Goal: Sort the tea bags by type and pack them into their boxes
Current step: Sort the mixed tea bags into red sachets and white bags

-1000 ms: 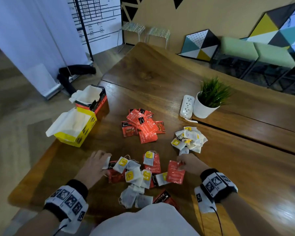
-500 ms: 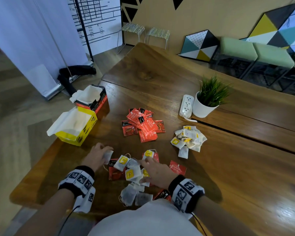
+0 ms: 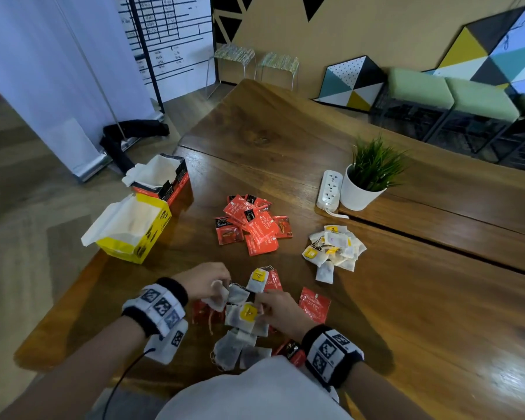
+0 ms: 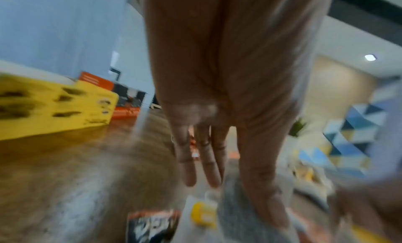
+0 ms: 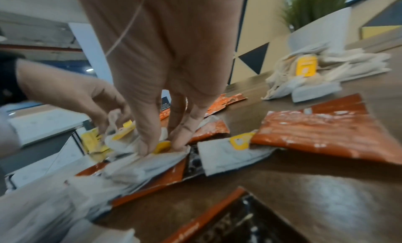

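A mixed heap of white tea bags [image 3: 238, 316] with yellow tags and red sachets [image 3: 314, 304] lies near the table's front edge. My left hand [image 3: 222, 283] pinches one white tea bag [image 5: 113, 119] at the heap's left side. My right hand [image 5: 162, 143] has thumb and fingertips closed on a white, yellow-tagged bag [image 3: 249, 312] in the heap's middle. Farther back lie a sorted pile of red sachets [image 3: 252, 222] and, to its right, a sorted pile of white bags [image 3: 334, 250]. An open yellow box [image 3: 134, 234] and an open red-black box [image 3: 176, 183] stand at the left edge.
A potted plant [image 3: 361, 192] and a white power strip [image 3: 329, 189] stand behind the white pile. A seam in the table [image 3: 437, 247] runs past them. Bare wood stretches to the right of the heap. The left wrist view is blurred.
My right hand came left from beside the white pile into the mixed heap. My left hand moved right and lifted a white bag off the heap's edge.
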`<state>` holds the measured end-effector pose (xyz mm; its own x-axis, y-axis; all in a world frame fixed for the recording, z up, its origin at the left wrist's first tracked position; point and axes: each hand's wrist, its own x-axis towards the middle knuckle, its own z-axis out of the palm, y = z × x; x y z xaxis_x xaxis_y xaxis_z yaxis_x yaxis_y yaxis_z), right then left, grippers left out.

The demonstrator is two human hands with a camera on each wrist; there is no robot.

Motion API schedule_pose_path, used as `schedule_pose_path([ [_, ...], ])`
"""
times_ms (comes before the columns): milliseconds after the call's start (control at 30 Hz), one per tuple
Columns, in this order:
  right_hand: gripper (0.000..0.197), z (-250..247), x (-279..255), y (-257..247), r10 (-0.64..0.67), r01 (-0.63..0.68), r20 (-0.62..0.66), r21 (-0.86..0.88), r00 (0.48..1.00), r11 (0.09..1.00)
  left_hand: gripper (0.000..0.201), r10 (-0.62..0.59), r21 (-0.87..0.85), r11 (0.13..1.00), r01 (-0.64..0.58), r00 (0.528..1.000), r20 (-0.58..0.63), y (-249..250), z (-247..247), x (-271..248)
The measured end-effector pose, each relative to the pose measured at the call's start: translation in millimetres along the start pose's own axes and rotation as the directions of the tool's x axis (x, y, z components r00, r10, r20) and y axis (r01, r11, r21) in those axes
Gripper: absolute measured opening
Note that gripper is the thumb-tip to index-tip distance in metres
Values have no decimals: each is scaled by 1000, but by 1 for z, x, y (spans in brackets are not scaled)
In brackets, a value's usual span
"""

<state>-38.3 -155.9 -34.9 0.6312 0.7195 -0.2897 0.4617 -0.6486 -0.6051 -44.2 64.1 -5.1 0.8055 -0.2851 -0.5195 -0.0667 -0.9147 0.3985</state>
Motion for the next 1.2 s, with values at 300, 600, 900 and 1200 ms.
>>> schedule_pose_path([
  [300, 9, -15, -35, 18, 151, -122, -150, 187, 977, 975, 54, 119, 115, 986, -122, 992, 36, 5, 15, 18],
  [600, 12, -24, -47, 18, 117, -97, -79, 227, 990, 969, 15, 194, 55, 981, -186, 959, -209, -21, 21, 1],
  [900, 12, -26, -48, 11, 105, -124, 85, 268, 991, 955, 17, 25, -349, 927, -134, 954, -299, 13, -22, -15],
  [1200, 20, -125, -90, 47, 392, -62, -316, 705, 864, 707, 14, 177, -499, 819, -282, 953, -247, 118, -82, 65],
])
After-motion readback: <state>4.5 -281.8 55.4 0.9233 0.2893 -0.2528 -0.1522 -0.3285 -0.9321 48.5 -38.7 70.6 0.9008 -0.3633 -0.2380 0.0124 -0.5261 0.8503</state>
